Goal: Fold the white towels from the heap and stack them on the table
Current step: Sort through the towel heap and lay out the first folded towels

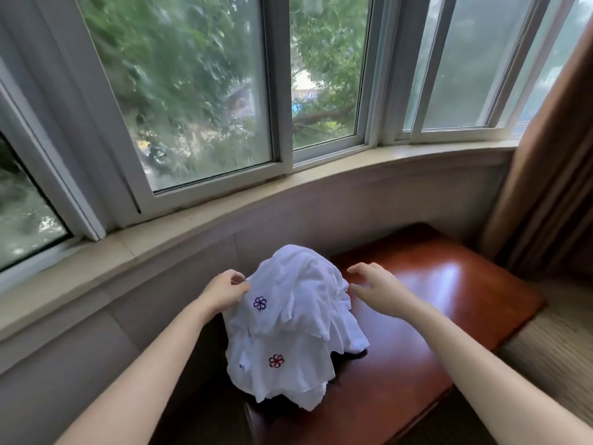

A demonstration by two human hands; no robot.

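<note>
A heap of white towels [295,326] is piled on the left part of a reddish-brown wooden table [426,303]. The top towel bears a purple flower mark, a lower one a red flower mark. My left hand [226,290] pinches the top towel's left edge between thumb and fingers. To the right of the heap my right hand [373,285] hovers with its fingers spread and relaxed, its fingertips close to the cloth and holding nothing. What the towels are draped over is hidden.
A curved window sill [224,216] and wall run just behind the table. A brown curtain [552,175] hangs at the right. The table's right half is bare glossy wood. Striped carpet [552,351] lies beyond the table's right edge.
</note>
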